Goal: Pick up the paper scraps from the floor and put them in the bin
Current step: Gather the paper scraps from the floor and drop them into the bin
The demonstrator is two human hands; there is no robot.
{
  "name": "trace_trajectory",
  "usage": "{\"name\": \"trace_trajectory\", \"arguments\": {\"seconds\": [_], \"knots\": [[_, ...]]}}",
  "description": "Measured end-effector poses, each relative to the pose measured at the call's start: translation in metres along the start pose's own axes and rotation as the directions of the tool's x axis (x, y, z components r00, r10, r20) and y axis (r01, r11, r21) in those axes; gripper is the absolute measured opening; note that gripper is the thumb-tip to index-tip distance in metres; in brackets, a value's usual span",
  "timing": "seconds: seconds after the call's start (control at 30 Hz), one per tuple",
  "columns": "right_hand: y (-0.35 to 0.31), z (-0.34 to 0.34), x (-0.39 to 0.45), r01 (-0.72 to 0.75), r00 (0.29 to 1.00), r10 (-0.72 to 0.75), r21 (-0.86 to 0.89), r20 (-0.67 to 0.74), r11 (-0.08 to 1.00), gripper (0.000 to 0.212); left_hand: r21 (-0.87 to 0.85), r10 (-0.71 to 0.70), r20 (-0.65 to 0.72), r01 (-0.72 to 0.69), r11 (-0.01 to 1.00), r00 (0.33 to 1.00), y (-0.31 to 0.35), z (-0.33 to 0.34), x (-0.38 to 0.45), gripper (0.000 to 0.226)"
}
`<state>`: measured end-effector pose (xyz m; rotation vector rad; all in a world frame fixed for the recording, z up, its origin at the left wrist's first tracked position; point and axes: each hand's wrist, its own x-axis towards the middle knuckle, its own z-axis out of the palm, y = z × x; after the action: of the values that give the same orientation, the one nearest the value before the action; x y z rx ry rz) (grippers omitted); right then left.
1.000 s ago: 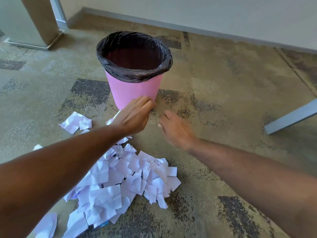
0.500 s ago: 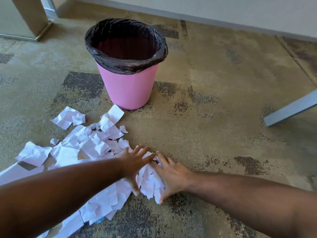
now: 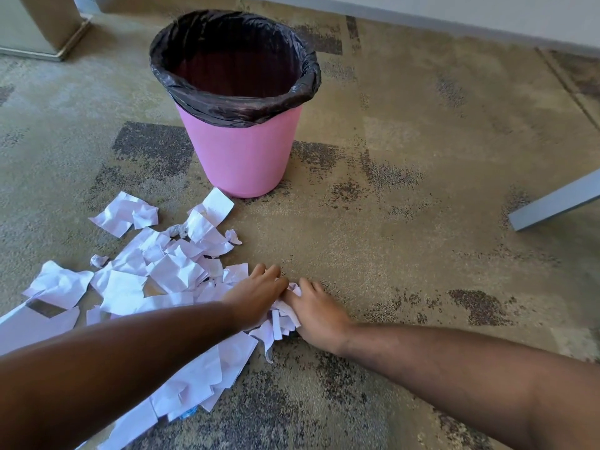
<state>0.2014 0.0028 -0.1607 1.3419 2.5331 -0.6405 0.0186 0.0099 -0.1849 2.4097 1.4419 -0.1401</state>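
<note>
Paper scraps (image 3: 168,274) lie heaped on the floor; left hand (image 3: 259,295) and right hand (image 3: 316,311) cup a bunch between them, gathering; next, lift into bin (image 3: 242,151).

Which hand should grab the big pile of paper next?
Probably the left hand. It lies on the paper scraps, which spread out to its side. The right hand touches only the pile's edge, with bare carpet beyond. The bin stands ahead.

Room around me: mottled carpet (image 3: 406,125) underfoot.
Pale wall with baseboard (image 3: 454,26) beyond; grey furniture leg (image 3: 552,203) to my right; cabinet base (image 3: 42,30) far left.
</note>
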Motion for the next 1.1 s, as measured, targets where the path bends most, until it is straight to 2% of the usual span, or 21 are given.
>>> {"name": "trace_trajectory", "arguments": {"seconds": [0.13, 0.27, 0.47, 0.63, 0.77, 0.9, 1.0, 1.1], "knots": [[-0.006, -0.007, 0.003, -0.045, 0.998, 0.053, 0.182, -0.036, 0.982, 0.051, -0.181, -0.116, -0.044, 0.106, 0.978, 0.992, 0.007, -0.007, 0.004, 0.035], [-0.01, -0.019, 0.006, -0.111, 0.99, 0.129, 0.243, -0.06, 0.964, 0.023, -0.265, -0.191, -0.004, 0.183, 0.947, 0.982, 0.004, -0.013, 0.008, 0.03], [-0.012, -0.037, 0.02, -0.171, 0.965, 0.22, 0.294, -0.144, 0.94, 0.031, -0.323, -0.263, -0.024, 0.242, 0.915, 0.964, 0.008, -0.052, 0.018, 0.022], [-0.016, -0.068, 0.025, -0.124, 0.955, 0.189, 0.274, -0.226, 0.954, 0.029, -0.344, -0.27, -0.086, 0.226, 0.911, 0.959, 0.004, -0.085, 0.019, 0.018], [-0.02, -0.101, 0.029, -0.078, 0.936, 0.164, 0.27, -0.313, 0.96, 0.03, -0.338, -0.302, -0.189, 0.226, 0.913, 0.934, -0.002, -0.117, 0.02, 0.022], [-0.025, -0.139, 0.043, -0.032, 0.876, 0.148, 0.25, -0.46, 0.968, 0.034, -0.374, -0.319, -0.332, 0.186, 0.908, 0.888, -0.011, -0.152, 0.023, 0.014], [-0.031, -0.176, 0.056, 0.046, 0.8, 0.135, 0.284, -0.585, 0.958, 0.042, -0.382, -0.358, -0.44, 0.189, 0.905, 0.823, -0.019, -0.189, 0.027, 0.012], [-0.039, -0.216, 0.067, 0.125, 0.703, 0.111, 0.275, -0.703, 0.953, 0.021, -0.425, -0.377, -0.566, 0.133, 0.895, 0.733, -0.032, -0.23, 0.031, 0.014]]}}
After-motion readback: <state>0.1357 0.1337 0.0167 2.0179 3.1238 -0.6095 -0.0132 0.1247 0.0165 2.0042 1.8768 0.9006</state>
